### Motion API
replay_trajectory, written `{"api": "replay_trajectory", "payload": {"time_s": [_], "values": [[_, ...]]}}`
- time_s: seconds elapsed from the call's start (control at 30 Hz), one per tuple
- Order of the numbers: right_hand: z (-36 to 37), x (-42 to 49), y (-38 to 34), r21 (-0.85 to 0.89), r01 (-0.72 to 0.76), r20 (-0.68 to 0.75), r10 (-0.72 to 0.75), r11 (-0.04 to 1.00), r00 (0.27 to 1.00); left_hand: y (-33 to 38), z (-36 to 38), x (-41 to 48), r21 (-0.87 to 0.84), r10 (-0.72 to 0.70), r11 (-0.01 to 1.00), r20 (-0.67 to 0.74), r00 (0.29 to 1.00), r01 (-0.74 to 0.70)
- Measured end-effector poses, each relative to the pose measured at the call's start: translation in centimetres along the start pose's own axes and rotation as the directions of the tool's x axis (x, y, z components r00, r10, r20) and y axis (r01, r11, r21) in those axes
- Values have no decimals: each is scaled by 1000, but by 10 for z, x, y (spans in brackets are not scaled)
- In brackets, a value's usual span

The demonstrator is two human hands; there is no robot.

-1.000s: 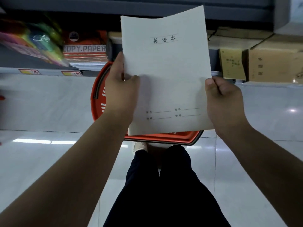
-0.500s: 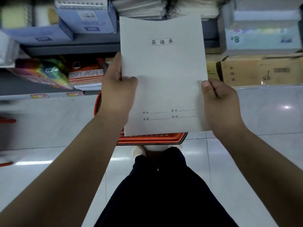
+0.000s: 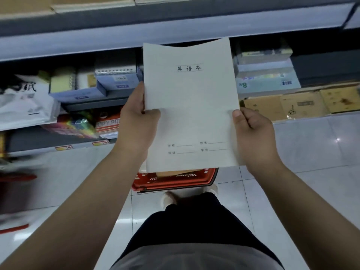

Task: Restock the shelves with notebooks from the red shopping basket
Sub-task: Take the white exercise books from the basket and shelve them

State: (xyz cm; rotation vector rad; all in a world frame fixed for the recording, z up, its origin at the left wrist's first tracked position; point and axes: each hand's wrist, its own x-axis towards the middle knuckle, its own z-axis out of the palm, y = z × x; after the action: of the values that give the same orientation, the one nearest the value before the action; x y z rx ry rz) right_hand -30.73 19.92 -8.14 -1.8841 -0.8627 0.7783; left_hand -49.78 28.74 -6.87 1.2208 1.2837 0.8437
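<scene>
Hands hold one pale notebook [image 3: 190, 106] upright in front of the shelves. The left hand [image 3: 139, 121] grips the left edge, thumb on the front cover and the other fingers behind it. The right hand [image 3: 253, 131] grips the right edge lower down, its thumb pressed on the cover near the edge and the fingers curled behind. The cover carries three printed characters near the top and four short lines for writing near the bottom (the small labels beside them are too faint to read). The top edge of the notebook bends slightly.

Below the notebook, on the white tiled floor [image 3: 311, 152], stands the red basket [image 3: 175, 180]. Only its near part shows, because the notebook covers the rest; inside it a brown flat thing [image 3: 173, 173] is visible, and I cannot tell what it is. Just behind the basket are the person's shoes [image 3: 169, 199] and dark trousers [image 3: 194, 230].

Behind the notebook run grey shelves [image 3: 116, 36]. To the left lie blue boxes [image 3: 109, 82], a white bag [image 3: 25, 106], colourful packs [image 3: 74, 125] and a red pack of copy paper [image 3: 108, 123]. To the right lie stacked pale packs [image 3: 266, 78], and beneath them, near the floor, brown cardboard boxes [image 3: 303, 104]. The left border of the view is blurred.
</scene>
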Motion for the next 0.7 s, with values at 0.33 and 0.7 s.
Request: {"api": "replay_trajectory", "payload": {"time_s": [0.33, 0.7], "values": [[-31, -11, -43, 82, 30, -53, -25, 996, 998, 59, -1, -24, -42, 89, 995, 89, 992, -86], [-55, -15, -89, 116, 30, -84, -21, 993, 996, 110, -3, -34, -80, 135, 989, 99, 986, -127]]}}
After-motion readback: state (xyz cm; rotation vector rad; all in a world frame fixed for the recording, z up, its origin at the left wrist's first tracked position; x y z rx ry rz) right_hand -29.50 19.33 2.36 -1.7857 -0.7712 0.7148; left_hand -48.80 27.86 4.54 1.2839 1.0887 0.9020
